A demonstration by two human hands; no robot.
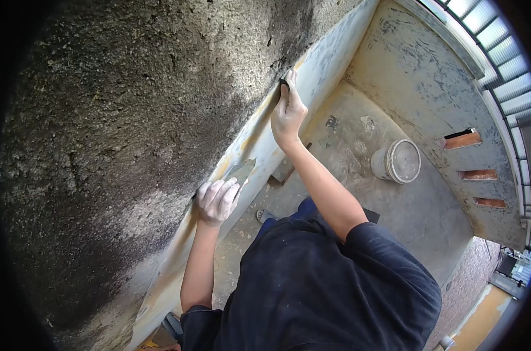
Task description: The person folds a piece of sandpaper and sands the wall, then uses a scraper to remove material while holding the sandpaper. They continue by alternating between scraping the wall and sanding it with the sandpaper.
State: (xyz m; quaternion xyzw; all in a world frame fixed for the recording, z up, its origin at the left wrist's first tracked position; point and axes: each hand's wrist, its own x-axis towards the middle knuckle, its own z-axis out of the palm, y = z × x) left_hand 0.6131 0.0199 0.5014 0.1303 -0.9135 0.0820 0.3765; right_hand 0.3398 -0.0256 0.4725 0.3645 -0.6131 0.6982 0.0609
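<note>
My left hand (218, 202), white with dust or filler, is closed round a putty knife (242, 169) at the top edge of the low wall. Its thin flat blade points up and to the right, and the handle is mostly hidden in my fist. Farther along the same edge, my right hand (288, 117) grips a small black object (284, 83) pressed close to the wall top. Most of that object is covered by my fingers, and I cannot tell its kind. Pale filler with yellowish patches coats the smooth wall face (327, 64) beside both hands.
Rough, dark-stained concrete (125, 111) spreads across the left. A lidded white bucket (396, 161) stands on the grey floor (417, 205). Beyond it rises a parapet wall (417, 70) with several slots. Near the wall base lies a brownish block (284, 169), close to my sandalled foot (264, 216).
</note>
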